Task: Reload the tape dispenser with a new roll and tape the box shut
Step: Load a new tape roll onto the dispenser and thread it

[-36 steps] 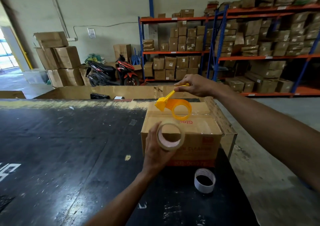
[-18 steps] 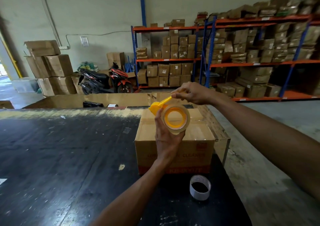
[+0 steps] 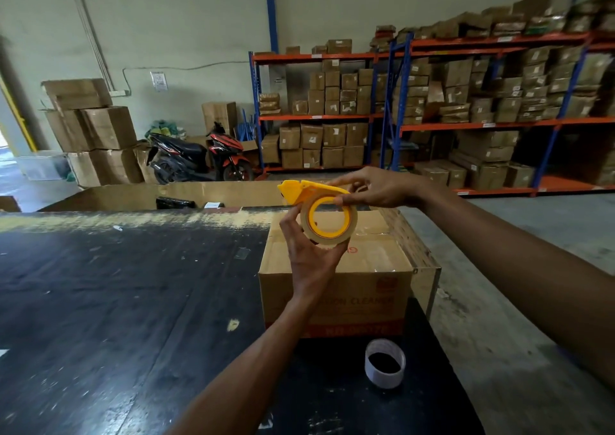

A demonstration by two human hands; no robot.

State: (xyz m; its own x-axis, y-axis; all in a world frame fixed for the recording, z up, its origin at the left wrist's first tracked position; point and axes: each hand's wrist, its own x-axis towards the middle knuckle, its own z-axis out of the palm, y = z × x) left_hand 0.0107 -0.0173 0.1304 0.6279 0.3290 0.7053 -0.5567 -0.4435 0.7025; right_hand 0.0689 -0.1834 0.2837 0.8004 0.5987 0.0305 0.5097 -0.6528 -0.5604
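Both hands meet above the box: the right hand grips the dispenser steady while the left hand cups the tape roll, seating it.

i see the left hand and right hand holding the yellow dispenser above the box, with the tape roll round its ring. just in front of the box, an empty core stands on the black table.
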